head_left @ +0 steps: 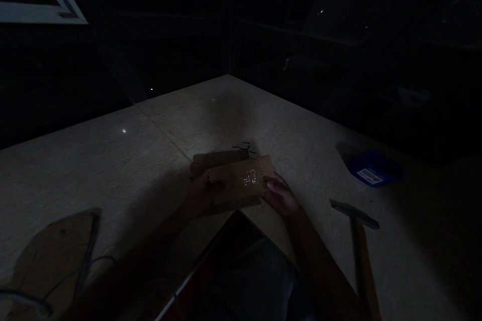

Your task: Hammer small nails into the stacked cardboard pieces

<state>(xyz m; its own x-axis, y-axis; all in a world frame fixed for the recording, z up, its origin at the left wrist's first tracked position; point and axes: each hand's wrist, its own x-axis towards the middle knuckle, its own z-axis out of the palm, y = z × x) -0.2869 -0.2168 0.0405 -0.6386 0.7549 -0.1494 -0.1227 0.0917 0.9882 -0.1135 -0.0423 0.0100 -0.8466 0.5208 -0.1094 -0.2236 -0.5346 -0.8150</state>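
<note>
Both hands hold a flat brown rectangular piece (pixel 235 175) above the near corner of the counter; I cannot tell whether it is cardboard or thin wood. My left hand (pixel 201 191) grips its left end, and my right hand (pixel 280 194) pinches its right end with the thumb on top. A row of small dark marks runs near its right edge, and a shiny patch glints right of its middle. Behind it, partly covered, another brown piece (pixel 211 158) shows. Several small dark nails (pixel 246 149) lie scattered just beyond.
To the right, a hammer (pixel 359 220) with a wooden handle lies on the pale counter (pixel 181 110). Beyond it stands a blue container (pixel 374 168) with a white label. A rounded wooden board (pixel 56 251) and a dark cable (pixel 26 297) are at left. The surroundings are very dark.
</note>
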